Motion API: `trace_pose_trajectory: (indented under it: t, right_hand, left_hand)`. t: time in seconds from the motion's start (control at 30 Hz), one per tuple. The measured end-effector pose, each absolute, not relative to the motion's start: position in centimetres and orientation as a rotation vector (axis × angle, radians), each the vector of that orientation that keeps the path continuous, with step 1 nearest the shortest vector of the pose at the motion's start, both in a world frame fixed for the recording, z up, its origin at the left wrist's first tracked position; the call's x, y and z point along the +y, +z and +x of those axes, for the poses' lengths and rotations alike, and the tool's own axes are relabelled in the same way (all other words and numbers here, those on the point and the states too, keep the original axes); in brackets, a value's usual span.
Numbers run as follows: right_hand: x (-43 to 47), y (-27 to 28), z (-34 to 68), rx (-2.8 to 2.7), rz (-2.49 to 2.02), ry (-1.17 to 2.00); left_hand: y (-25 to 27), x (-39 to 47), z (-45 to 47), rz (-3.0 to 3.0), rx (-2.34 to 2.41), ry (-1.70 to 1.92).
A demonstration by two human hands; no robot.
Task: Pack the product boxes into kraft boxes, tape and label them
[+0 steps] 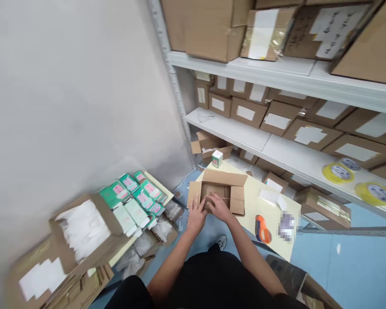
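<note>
An open cardboard box [224, 177] sits on the pale yellow table [251, 195] in front of me, its far and side flaps folded outward. My left hand [197, 213] rests at the box's near left corner, fingers stretched out and somewhat apart. Over the near edge, close beside it, my right hand [219, 208] grips the box with bent fingers. The near flap is mostly hidden under both hands. Behind the box stands a small white and green carton [217, 159]. To its right lies an orange tape dispenser [263, 231].
Left, a side table carries green and white cartons [144, 199] and a box of white packing material [85, 229]. A metal shelf [263, 141] full of labelled boxes rises ahead, with yellow tape rolls [337, 173] on it. Right of the dispenser is a blurred purple item [287, 226].
</note>
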State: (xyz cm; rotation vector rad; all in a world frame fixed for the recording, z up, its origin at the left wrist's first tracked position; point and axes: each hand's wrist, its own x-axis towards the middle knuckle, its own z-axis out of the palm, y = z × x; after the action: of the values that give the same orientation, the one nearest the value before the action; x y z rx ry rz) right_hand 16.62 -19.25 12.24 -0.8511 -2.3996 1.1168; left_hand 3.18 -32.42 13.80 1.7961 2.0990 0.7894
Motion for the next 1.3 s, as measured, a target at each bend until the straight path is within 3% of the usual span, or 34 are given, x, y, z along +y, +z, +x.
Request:
trace_pose_trajectory:
  t: [0.1, 0.23, 0.5, 0.63, 0.97, 1.3]
  right_hand:
    - [-22.1, 12.0, 12.2, -2.581, -0.840, 1.161]
    - [-27.3, 11.6, 8.7, -2.662, -0.937, 0.997]
    - [-40.4, 14.7, 4.0, -2.682, -0.627, 0.734]
    - [-44.2, 14.9, 0.8, -2.650, -0.570, 0.843]
    - [-54.3, 13.6, -8.7, -2.679, -0.156, 1.541]
    - [-55.2, 12.5, -17.3, -2.701, -0.119, 1.238]
  left_hand:
    - [14.3, -37.1, 2.0, 1.695, 2.200, 0.867]
    - [14.6, -45.1, -1.1, 1.571, 2.332, 0.927]
    - [15.0, -63.8, -6.1, 1.261, 2.571, 0.979]
    - [15.4, -73.1, -7.7, 1.200, 2.591, 1.082]
    - [13.5, -89.5, -8.6, 1.039, 2.734, 1.104]
    - [9.8, -95.0, -9.4, 0.776, 2.719, 1.017]
